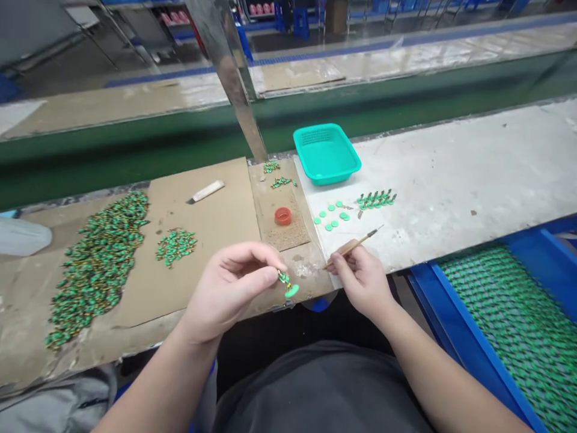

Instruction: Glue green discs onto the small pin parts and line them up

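at lower centre of the frame: small green figure on a disc, held in a fingertip pinch

seen from my distant seat through the head camera, the left hand (234, 288) has thumb and forefinger drawn narrow on the upper part of the green figure (283, 278); its pale green disc (292, 291) hangs tilted below them. right of this, the right hand (365, 279) is closed, pen-fashion, around a thin brush (358, 243), whose dark tip points towards the right of the frame.

handling (my judgement): the piece looks very light and fairly stiff, probably plastic, with its weak point where figure meets disc. i would hold the figure by its body, lightly, or the disc by opposite edges, and avoid bending one against the other. any wet coating would make it slippery; i cannot tell whether there is any. the brush seems best steered from low on its handle.

surroundings: loose discs (329, 227) and a cluster of mounted figures (377, 198) lie right of centre, below the turquoise basket (327, 180). a red cap (282, 222) sits at centre; the small heap (175, 245) and large heap (99, 258) of green pieces occupy the left.
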Motion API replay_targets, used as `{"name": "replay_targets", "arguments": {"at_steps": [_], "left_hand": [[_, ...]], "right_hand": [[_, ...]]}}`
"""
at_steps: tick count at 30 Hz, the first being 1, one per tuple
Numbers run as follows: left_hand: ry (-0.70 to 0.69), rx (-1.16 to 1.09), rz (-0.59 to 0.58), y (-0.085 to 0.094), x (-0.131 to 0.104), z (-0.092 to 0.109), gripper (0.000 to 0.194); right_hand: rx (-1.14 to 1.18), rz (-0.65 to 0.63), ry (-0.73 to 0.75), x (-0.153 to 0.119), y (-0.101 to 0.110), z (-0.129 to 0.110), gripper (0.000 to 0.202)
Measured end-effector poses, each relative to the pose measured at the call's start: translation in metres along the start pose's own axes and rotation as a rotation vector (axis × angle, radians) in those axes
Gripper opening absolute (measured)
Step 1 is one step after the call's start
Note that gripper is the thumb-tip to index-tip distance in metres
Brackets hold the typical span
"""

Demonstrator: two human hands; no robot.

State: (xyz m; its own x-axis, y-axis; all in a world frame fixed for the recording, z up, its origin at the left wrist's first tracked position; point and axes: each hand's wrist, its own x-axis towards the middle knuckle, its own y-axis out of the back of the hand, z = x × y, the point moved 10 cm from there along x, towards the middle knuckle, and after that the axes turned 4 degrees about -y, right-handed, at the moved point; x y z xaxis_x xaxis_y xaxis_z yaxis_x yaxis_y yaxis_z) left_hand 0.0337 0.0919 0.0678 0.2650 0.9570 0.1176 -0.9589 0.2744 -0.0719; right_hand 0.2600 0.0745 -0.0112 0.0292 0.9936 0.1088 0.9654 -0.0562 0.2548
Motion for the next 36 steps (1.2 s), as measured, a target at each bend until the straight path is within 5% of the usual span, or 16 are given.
{"name": "replay_targets", "arguments": {"at_steps": [11, 14, 17, 22, 36], "left_hand": [[-0.044, 0.112, -0.078, -0.015, 0.003, 0.018, 0.015], [-0.186, 0.418, -0.086, -0.021, 0.006, 0.019, 0.011], [-0.341, 0.727, -0.084, -0.031, 0.006, 0.008, 0.013], [-0.415, 0.832, -0.102, -0.039, -0.003, -0.024, 0.012], [-0.328, 1.048, -0.29, -0.046, 0.007, -0.047, 0.023]], "right_hand": [[0.041, -0.008, 0.008, 0.001, -0.001, -0.003, 0.035], [0.074, -0.011, 0.001, 0.002, 0.0, -0.002, 0.034], [0.122, -0.001, -0.012, 0.003, 0.002, 0.001, 0.036], [0.18, 0.001, -0.026, 0.005, 0.004, 0.005, 0.038], [0.187, -0.014, -0.037, 0.006, 0.003, 0.014, 0.04]]}}
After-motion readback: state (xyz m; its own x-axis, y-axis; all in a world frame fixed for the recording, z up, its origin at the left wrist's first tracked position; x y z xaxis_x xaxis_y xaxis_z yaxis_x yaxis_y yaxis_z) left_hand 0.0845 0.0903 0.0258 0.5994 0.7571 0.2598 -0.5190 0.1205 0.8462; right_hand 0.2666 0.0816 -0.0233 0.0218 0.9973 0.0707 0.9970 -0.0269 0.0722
